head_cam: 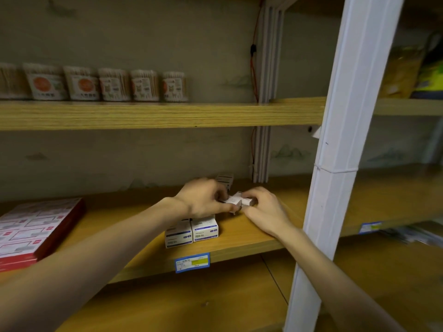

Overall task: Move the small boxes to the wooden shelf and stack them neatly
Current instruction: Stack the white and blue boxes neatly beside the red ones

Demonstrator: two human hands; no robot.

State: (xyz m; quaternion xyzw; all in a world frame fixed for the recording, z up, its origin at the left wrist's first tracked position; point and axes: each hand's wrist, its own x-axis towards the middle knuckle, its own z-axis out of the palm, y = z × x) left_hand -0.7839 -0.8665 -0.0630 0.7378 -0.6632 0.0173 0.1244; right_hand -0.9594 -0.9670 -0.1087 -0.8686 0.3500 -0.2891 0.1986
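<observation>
Two small white boxes with blue print (191,230) stand side by side near the front of the wooden shelf (239,240). Just above and behind them, my left hand (203,200) and my right hand (263,207) both pinch small white boxes (236,200) held between them; how many is hidden by my fingers. Another small grey box (225,178) stands further back near the wall, partly hidden behind my left hand.
A flat red and white pack (31,231) lies at the shelf's left end. A white upright post (340,164) stands close to my right arm. Several cotton swab tubs (115,83) line the shelf above. A blue price tag (191,262) hangs on the shelf's front edge.
</observation>
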